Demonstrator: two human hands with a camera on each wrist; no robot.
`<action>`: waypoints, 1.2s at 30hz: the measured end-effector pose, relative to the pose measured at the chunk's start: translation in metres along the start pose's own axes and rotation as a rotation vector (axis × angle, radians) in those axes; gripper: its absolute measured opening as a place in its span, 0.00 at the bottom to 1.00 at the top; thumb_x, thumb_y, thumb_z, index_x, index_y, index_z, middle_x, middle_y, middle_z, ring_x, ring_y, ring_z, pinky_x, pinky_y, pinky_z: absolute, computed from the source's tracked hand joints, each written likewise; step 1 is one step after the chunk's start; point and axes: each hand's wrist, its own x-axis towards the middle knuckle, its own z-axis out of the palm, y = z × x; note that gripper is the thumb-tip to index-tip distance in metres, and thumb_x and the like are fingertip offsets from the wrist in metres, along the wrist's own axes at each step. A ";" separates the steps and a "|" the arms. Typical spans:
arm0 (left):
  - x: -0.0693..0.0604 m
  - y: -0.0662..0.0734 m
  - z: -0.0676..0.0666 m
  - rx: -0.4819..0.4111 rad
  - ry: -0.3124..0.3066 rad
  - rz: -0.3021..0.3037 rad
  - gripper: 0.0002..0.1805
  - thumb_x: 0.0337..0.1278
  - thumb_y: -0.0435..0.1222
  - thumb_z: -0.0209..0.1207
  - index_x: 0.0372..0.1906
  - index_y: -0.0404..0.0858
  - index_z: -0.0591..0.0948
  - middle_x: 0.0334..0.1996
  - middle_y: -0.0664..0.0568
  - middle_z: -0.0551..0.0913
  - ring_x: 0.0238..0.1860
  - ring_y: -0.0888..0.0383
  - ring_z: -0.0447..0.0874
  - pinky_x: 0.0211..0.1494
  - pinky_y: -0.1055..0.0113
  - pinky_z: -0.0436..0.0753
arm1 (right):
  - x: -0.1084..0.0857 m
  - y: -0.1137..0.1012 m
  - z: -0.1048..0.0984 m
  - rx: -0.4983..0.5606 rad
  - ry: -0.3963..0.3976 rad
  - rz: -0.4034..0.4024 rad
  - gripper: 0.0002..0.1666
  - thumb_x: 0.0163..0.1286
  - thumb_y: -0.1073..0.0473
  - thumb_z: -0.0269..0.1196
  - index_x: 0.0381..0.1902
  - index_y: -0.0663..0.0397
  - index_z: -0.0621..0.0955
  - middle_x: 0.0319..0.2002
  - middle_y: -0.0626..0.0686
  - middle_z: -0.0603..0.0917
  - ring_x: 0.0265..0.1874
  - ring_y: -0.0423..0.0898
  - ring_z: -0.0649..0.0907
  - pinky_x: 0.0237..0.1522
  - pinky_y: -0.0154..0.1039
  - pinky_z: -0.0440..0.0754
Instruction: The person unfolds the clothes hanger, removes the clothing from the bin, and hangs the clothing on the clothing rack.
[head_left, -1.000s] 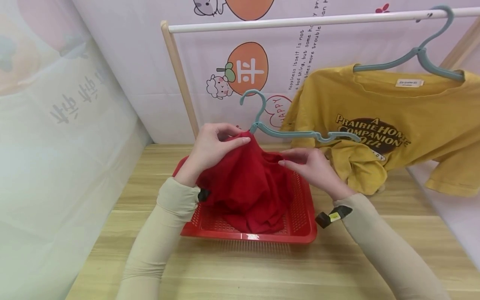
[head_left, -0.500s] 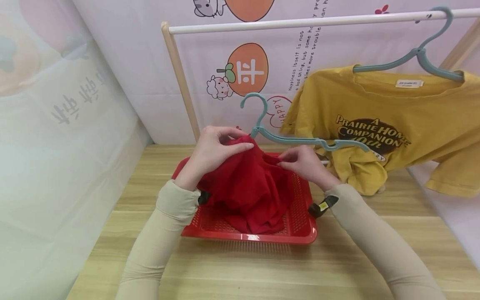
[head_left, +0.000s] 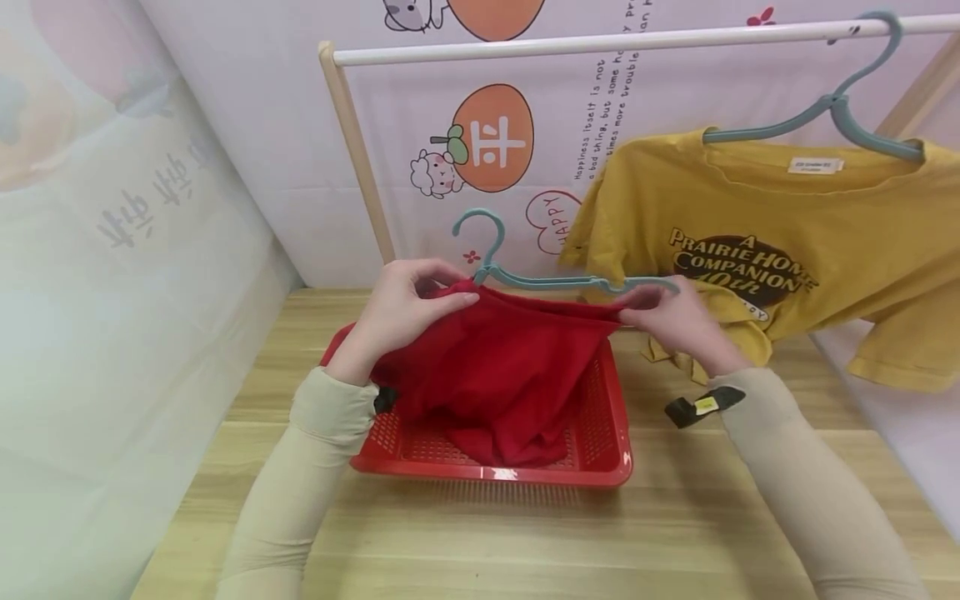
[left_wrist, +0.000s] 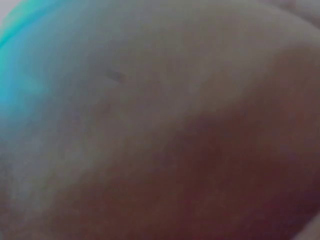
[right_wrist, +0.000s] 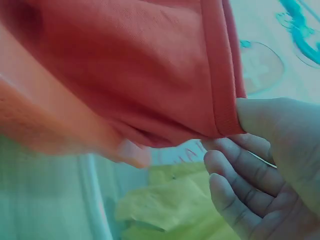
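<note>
In the head view a red garment [head_left: 495,358] is held up by its neckline, its lower part lying in the red basket [head_left: 491,474]. My left hand [head_left: 397,312] pinches the garment at the left, close to the hook of a blue-green hanger [head_left: 540,283]. One hanger arm runs to the right just behind the neckline; the other is hidden under cloth and hand. My right hand [head_left: 678,317] pinches the right end of the neckline near the hanger's tip. Thumb and forefinger grip the hemmed edge [right_wrist: 222,75] in the right wrist view. The left wrist view is a blur.
A yellow T-shirt [head_left: 750,208] hangs from a second blue-green hanger [head_left: 780,129] on the white rail [head_left: 570,48] at the right. The rack's wooden post [head_left: 356,150] stands behind the basket. Below is a wooden table [head_left: 420,542].
My right hand has moved right, drawing the neckline out wide and taut. My left hand has shifted slightly left. The hanger's hook has moved left and down.
</note>
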 end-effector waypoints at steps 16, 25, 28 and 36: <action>-0.009 -0.009 -0.014 0.130 -0.014 -0.020 0.15 0.59 0.43 0.72 0.49 0.43 0.90 0.43 0.58 0.88 0.40 0.60 0.85 0.44 0.61 0.84 | -0.009 0.001 -0.035 -0.024 0.085 0.070 0.11 0.66 0.58 0.72 0.41 0.61 0.88 0.35 0.54 0.89 0.33 0.48 0.86 0.34 0.39 0.83; -0.007 -0.014 -0.015 0.141 -0.011 -0.006 0.11 0.59 0.42 0.72 0.46 0.44 0.90 0.37 0.60 0.88 0.36 0.59 0.84 0.41 0.59 0.83 | -0.014 -0.009 -0.036 -0.018 0.106 0.093 0.14 0.67 0.54 0.72 0.42 0.60 0.88 0.37 0.54 0.89 0.36 0.50 0.85 0.35 0.38 0.82; -0.007 -0.014 -0.013 0.150 -0.004 -0.013 0.11 0.59 0.42 0.73 0.45 0.44 0.91 0.36 0.60 0.88 0.35 0.59 0.84 0.40 0.60 0.83 | -0.015 -0.014 -0.034 -0.027 0.111 0.096 0.14 0.67 0.54 0.72 0.42 0.60 0.88 0.37 0.54 0.89 0.36 0.51 0.85 0.34 0.38 0.82; -0.005 -0.009 -0.010 0.161 0.013 0.003 0.12 0.58 0.42 0.73 0.46 0.43 0.91 0.37 0.60 0.89 0.35 0.59 0.83 0.39 0.61 0.83 | -0.017 -0.029 -0.031 -0.047 0.104 0.089 0.16 0.66 0.50 0.72 0.41 0.58 0.89 0.36 0.54 0.89 0.35 0.50 0.86 0.33 0.37 0.84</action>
